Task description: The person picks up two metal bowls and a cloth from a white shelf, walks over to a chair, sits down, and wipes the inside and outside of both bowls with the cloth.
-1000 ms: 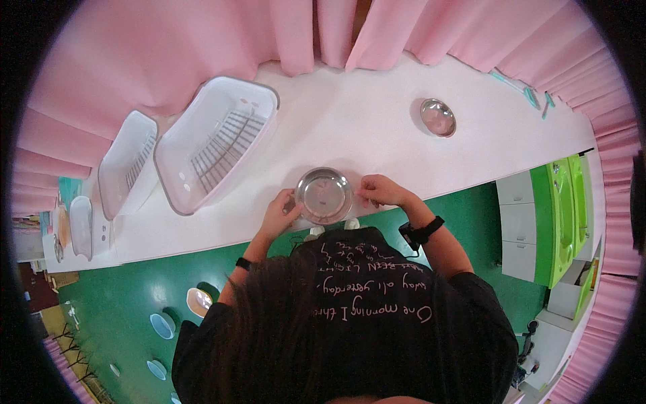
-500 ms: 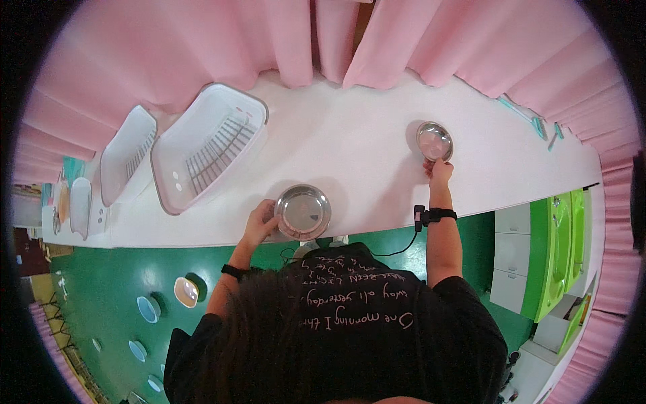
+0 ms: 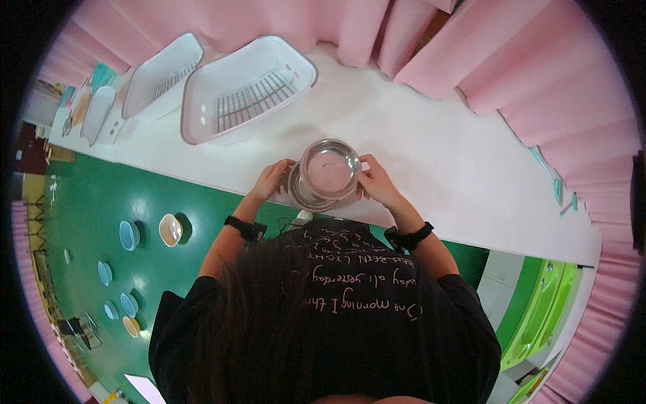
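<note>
Two round shiny metal bowls overlap near the front edge of the white counter. My right hand (image 3: 375, 179) grips the rim of the upper metal bowl (image 3: 330, 168) from its right side, fingers pinched at the edge. That bowl sits over the lower metal bowl (image 3: 301, 193), set a little up and to the right, and hides most of it. Whether the upper one rests fully in the lower one cannot be made out. At the lower bowl's left rim, my left hand (image 3: 271, 180) has its thumb and fingers closed on the edge.
On the counter (image 3: 431, 155), a large white basin with a grey rack (image 3: 249, 87) stands back left, a second white basin (image 3: 161, 74) beyond it. Teal tools (image 3: 552, 178) lie far right. Pink curtains (image 3: 498, 60) border the back. Several basins (image 3: 129, 235) are on the green floor.
My right hand has brought its metal bowl from the right of the counter leftward, over the other bowl. My left hand stays by the lower bowl. The view has turned.
</note>
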Demonstrator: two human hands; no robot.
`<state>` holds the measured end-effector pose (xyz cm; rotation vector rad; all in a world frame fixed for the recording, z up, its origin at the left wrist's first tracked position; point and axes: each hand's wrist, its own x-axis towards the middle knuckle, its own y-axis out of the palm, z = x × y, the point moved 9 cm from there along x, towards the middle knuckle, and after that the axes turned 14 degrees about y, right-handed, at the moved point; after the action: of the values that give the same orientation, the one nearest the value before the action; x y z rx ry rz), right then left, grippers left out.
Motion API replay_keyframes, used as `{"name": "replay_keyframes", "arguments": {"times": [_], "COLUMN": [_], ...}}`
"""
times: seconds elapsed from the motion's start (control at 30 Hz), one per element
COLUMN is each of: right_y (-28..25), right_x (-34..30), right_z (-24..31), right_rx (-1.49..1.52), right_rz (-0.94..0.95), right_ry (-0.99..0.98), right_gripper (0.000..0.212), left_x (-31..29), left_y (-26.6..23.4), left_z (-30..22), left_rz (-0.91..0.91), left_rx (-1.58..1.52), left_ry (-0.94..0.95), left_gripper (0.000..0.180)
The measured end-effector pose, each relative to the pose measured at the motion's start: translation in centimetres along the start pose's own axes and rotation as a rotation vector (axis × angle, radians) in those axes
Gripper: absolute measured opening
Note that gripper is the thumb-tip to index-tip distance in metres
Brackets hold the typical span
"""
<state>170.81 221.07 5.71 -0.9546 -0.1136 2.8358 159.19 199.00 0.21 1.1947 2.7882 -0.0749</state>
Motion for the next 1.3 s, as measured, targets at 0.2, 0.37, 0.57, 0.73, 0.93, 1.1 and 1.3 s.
{"name": "replay_keyframes", "arguments": {"times": [0.2,0.37,0.57,0.73,0.93,1.1,1.3], "right_y": [3.1,2.9,2.4,3.4,8.5,18.3,34.6], "right_x": [-0.2,1.4,2.1,4.2,4.1,3.8,3.3], "right_z": [1.1,-0.1,-1.2,-3.9,-2.8,0.1,4.6], "right_rx": [-0.208,-0.462,-0.511,-0.301,-0.356,-0.447,-0.587], "right_rz": [0.104,-0.03,-0.159,-0.019,0.048,0.231,0.467], "right_ry": [-0.048,-0.076,-0.48,-0.101,-0.306,-0.232,-0.163], "right_gripper": [0.028,0.026,0.028,0.03,0.023,0.024,0.035], "left_x": [-1.0,-2.8,-4.8,-5.0,-8.6,-16.7,-27.6], "left_y": [0.3,0.6,2.0,1.7,-2.2,-8.4,-18.2], "left_z": [0.4,-0.5,-0.5,-0.6,-0.4,-1.7,0.2], "left_rz": [-0.021,-0.052,-0.114,-0.106,-0.203,-0.307,-0.486], "left_rx": [0.162,0.235,0.228,0.199,0.423,0.324,0.372], "left_ry": [-0.064,-0.034,-0.226,-0.149,0.063,0.095,0.005], "left_gripper": [0.038,0.037,0.045,0.046,0.036,0.037,0.039]}}
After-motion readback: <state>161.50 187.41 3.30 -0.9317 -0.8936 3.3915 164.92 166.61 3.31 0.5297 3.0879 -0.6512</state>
